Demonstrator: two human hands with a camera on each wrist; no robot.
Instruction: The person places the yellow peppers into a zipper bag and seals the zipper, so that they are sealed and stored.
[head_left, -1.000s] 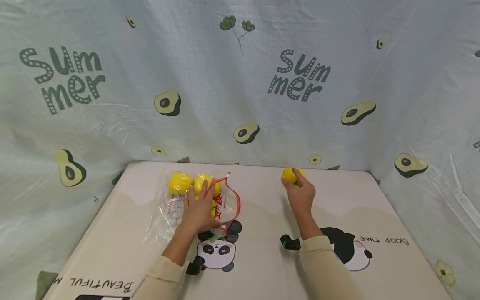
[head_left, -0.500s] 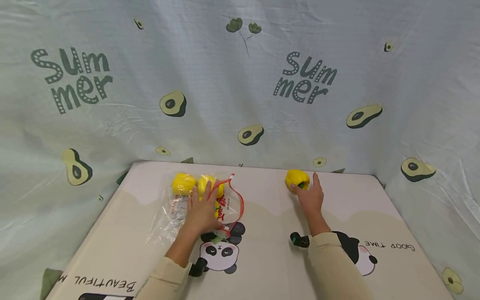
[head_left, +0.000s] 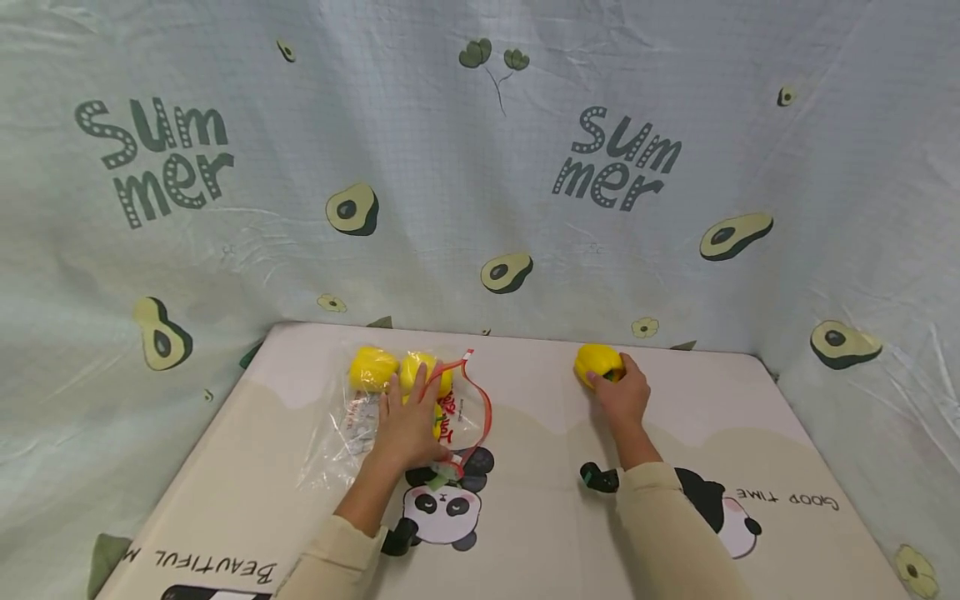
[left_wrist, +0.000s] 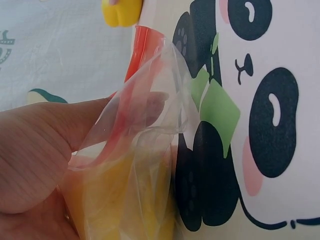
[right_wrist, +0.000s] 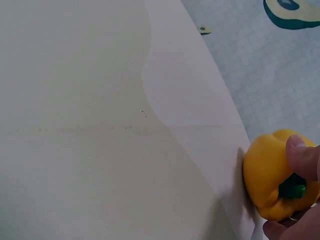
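A clear plastic bag (head_left: 360, 421) with a red zip edge (head_left: 489, 404) lies on the left half of the table. Inside it are yellow bell peppers (head_left: 372, 369). My left hand (head_left: 405, 429) rests over the bag with its fingers spread and straight, at the bag's mouth. Up close in the left wrist view, the thumb (left_wrist: 155, 107) shows through the film, beside the red edge. My right hand (head_left: 624, 398) holds another yellow bell pepper (head_left: 596, 360) near the table's back edge. Its green stem (right_wrist: 292, 187) faces the hand, and the thumb (right_wrist: 302, 155) presses on the pepper's side.
The pale table (head_left: 525, 517) carries panda prints (head_left: 442, 512) and lettering. Behind its far edge hangs a grey-white curtain (head_left: 420, 167) printed with avocados. Black wrist camera mounts (head_left: 600, 477) stick out beside both wrists.
My right hand loosened from the single pepper, its fingers straightening, then closed round it again from the right. The left hand has stayed on the bag. The head view has shifted slightly.
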